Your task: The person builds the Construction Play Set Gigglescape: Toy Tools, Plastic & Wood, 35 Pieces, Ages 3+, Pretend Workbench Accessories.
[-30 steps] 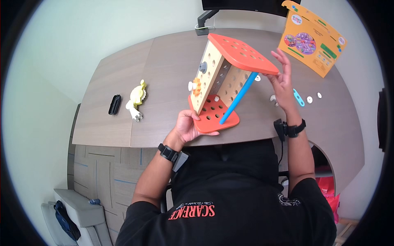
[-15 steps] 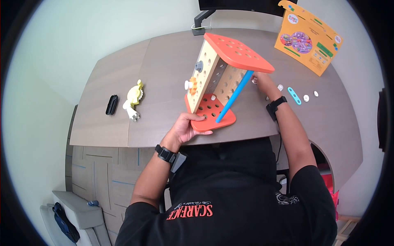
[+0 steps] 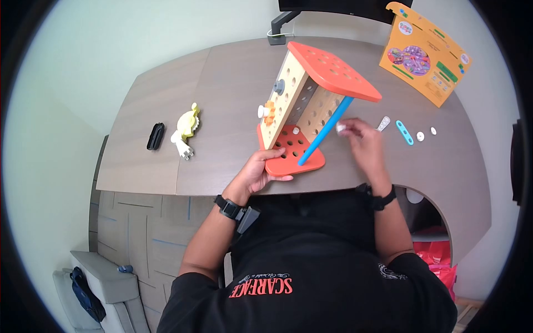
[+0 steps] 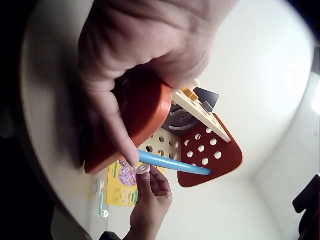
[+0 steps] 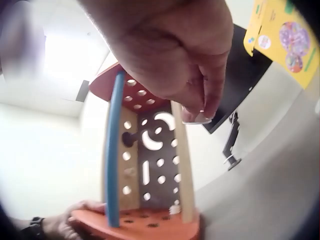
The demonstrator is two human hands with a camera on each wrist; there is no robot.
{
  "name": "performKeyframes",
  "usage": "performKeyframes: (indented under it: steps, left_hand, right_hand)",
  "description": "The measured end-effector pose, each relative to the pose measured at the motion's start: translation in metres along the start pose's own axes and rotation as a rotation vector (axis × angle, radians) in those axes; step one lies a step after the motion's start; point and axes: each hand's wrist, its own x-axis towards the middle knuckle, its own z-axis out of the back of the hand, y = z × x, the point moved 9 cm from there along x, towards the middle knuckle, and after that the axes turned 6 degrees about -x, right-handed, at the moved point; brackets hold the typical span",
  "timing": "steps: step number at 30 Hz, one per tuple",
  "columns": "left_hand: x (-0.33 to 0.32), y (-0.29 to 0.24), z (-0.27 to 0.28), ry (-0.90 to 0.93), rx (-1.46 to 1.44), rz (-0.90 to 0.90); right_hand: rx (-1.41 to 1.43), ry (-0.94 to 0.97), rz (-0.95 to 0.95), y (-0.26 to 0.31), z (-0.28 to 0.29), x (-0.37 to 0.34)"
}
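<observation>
The step in hand seems to be the presenting of a loose part to the wooden frame [image 3: 317,114], which is held on end at the near edge of the table [image 3: 222,111]. Its lower orange panel [image 3: 286,166] is gripped between thumb and fingers by the left hand [image 3: 256,171]. By the right hand [image 3: 367,149], near the blue rod [image 3: 325,131], a small white piece [image 3: 340,127] is pinched at the fingertips (its full shape is mostly hidden). For any fitting, a steady frame and careful alignment with a hole would probably be called for. The table is backed by a pale wall [image 3: 166,39]; a grey sofa [image 3: 108,277] is seen low on the left. At the far right an orange box [image 3: 426,55] is stood, and nearer, a light blue bar [image 3: 405,133] and two white discs [image 3: 420,136] are laid.
</observation>
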Motion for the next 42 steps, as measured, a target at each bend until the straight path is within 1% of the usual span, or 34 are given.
performKeyframes:
  steps: [4, 5, 8, 11, 14, 17, 20, 23, 26, 29, 32, 35, 38, 41, 42]
  left_hand:
    - [0.0, 0.001, 0.001, -0.026, 0.019, 0.017]
    - [-0.001, 0.001, 0.001, -0.034, 0.029, 0.02]
    - [-0.001, 0.001, 0.002, -0.045, 0.028, 0.011]
    - [0.002, 0.003, 0.008, -0.063, 0.044, 0.022]
    - [0.003, 0.004, 0.01, -0.08, 0.044, 0.017]
    - [0.0, 0.003, 0.007, -0.083, 0.062, 0.002]
    - [0.003, 0.003, 0.009, -0.074, 0.043, 0.002]
    - [0.002, 0.003, 0.007, -0.073, 0.042, -0.012]
    - [0.0, 0.001, 0.003, -0.081, 0.054, -0.012]
    - [0.001, 0.002, 0.005, -0.091, 0.057, -0.011]
    - [0.001, 0.003, 0.006, -0.09, 0.044, -0.006]
    - [0.0, 0.002, 0.005, -0.093, 0.046, -0.013]
    - [0.001, 0.003, 0.007, -0.099, 0.056, -0.013]
    - [0.0, 0.003, 0.004, -0.088, 0.063, 0.003]
    - [0.0, 0.004, 0.005, -0.089, 0.061, 0.002]
  right_hand:
    - [0.039, 0.12, 0.103, 0.021, -0.037, -0.012]
    - [-0.014, 0.171, 0.146, 0.031, -0.043, -0.008]
    - [0.004, 0.299, 0.102, 0.038, -0.069, 0.007]
    - [0.06, 0.356, 0.128, 0.036, -0.092, 0.02]
    - [-0.122, 0.384, 0.194, 0.022, -0.122, 0.028]
    - [-0.321, 0.261, 0.408, 0.037, -0.125, 0.028]
    - [-0.361, 0.394, 0.302, 0.031, -0.135, 0.028]
    - [-0.32, 0.343, 0.37, 0.025, -0.138, 0.029]
    - [-0.409, 0.361, 0.353, 0.021, -0.143, 0.033]
    - [-0.51, 0.275, 0.369, 0.016, -0.146, 0.033]
    - [-0.557, 0.278, 0.391, 0.012, -0.15, 0.032]
    - [-0.57, 0.288, 0.371, 0.017, -0.152, 0.036]
    - [-0.702, 0.362, 0.365, 0.03, -0.154, 0.036]
    - [-0.77, 0.475, 0.278, 0.026, -0.156, 0.04]
    - [-0.738, 0.459, 0.252, 0.027, -0.153, 0.041]
